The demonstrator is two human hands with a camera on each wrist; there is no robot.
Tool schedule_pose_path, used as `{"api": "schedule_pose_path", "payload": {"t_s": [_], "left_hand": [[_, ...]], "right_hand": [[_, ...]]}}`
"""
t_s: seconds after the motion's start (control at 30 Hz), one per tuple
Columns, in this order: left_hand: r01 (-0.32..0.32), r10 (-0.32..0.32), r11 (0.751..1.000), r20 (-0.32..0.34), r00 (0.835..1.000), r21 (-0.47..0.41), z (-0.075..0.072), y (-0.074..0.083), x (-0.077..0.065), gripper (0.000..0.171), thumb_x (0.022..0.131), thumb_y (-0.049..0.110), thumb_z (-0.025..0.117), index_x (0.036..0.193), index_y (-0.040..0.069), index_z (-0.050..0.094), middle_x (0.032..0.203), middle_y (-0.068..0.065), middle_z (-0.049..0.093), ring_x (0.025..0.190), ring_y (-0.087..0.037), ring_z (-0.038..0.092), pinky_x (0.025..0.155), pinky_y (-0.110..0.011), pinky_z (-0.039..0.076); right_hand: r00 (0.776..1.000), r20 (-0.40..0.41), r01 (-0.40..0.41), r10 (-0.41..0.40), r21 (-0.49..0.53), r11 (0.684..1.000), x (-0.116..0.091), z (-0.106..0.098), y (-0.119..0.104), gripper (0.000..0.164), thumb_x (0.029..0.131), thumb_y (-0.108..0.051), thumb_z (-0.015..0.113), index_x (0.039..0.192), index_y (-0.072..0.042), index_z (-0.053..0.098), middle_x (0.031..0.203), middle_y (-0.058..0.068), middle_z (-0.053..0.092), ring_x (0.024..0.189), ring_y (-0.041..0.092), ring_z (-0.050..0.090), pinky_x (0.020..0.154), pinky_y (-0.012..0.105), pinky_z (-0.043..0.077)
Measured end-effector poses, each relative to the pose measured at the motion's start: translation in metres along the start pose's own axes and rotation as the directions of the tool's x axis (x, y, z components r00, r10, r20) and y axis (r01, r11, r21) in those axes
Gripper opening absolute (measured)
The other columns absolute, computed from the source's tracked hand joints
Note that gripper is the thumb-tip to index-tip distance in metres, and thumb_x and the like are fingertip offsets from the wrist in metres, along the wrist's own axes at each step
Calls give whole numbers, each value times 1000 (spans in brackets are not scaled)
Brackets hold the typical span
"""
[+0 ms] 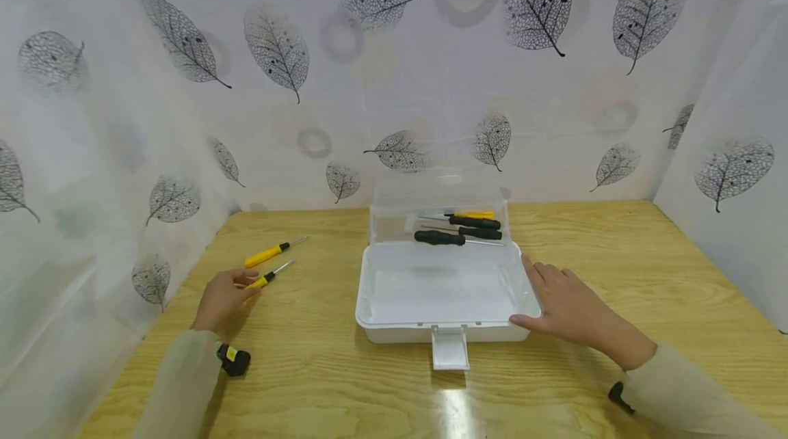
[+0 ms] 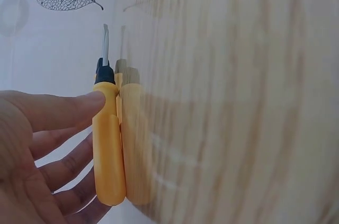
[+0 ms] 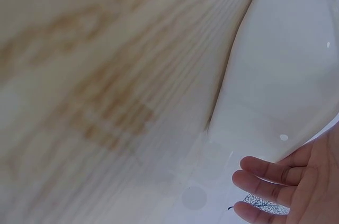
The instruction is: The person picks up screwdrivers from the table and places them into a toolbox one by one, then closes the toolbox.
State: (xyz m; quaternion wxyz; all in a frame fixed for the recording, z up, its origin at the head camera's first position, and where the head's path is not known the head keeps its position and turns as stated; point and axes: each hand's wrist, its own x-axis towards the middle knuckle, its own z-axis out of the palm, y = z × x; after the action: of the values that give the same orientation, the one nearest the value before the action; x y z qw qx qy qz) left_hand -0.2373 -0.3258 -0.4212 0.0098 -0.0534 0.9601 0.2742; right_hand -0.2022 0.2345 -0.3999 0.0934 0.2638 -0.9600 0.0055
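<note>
On the left of the table, my left hand [image 1: 223,299] has its thumb and fingers around the handle of a yellow screwdriver [image 2: 108,155]. The screwdriver's black collar and metal tip point away from the hand. Just beyond it lies a second yellow screwdriver [image 1: 266,256]. At the right front corner of a white toolbox [image 1: 394,335], my right hand [image 1: 569,309] rests with its thumb at the rim. Its other fingers [image 3: 265,171] extend fairly straight along the outer side. Inside the open clear lid [image 1: 394,227] lie several black-handled screwdrivers [image 1: 438,238] and a yellow-handled one [image 1: 480,215].
The box's front latch [image 1: 450,349] hangs down over the wooden table [image 1: 295,384]. A leaf-patterned curtain [image 1: 418,83] encloses the back and sides. Each wrist carries a small black device, such as the one by the left sleeve [image 1: 234,360].
</note>
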Motion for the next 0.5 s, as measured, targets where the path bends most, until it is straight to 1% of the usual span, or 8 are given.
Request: {"api": "schedule_pose_path", "payload": {"t_s": [0.07, 0.27, 0.5], "left_hand": [[-4, 4, 1000, -3, 1000, -2, 1, 0, 0, 38, 86, 11, 65, 121, -5, 60, 111, -27, 64, 100, -42, 60, 85, -53, 48], [11, -11, 1000, -7, 1000, -21, 0, -1, 0, 37, 86, 6, 64, 121, -5, 59, 113, -28, 62, 99, -42, 60, 81, -50, 50], [1, -1, 1000, -13, 1000, -17, 0, -3, -1, 37, 85, 5, 65, 121, -5, 59, 114, -27, 62, 99, -41, 60, 80, -49, 51]], "right_hand": [[1000, 11, -5, 5, 0, 1000, 0, 0, 0, 101, 79, -65, 58, 136, 14, 34, 116, 27, 58, 106, 38, 57, 85, 50, 47], [1000, 27, -11, 11, 3, 1000, 0, -1, 1, 101, 79, -64, 59, 137, 14, 33, 118, 29, 57, 108, 39, 56, 87, 51, 47], [999, 46, -20, 20, 15, 1000, 0, -2, 1, 102, 79, -65, 58, 138, 14, 32, 120, 29, 56, 110, 41, 55, 89, 53, 46]]}}
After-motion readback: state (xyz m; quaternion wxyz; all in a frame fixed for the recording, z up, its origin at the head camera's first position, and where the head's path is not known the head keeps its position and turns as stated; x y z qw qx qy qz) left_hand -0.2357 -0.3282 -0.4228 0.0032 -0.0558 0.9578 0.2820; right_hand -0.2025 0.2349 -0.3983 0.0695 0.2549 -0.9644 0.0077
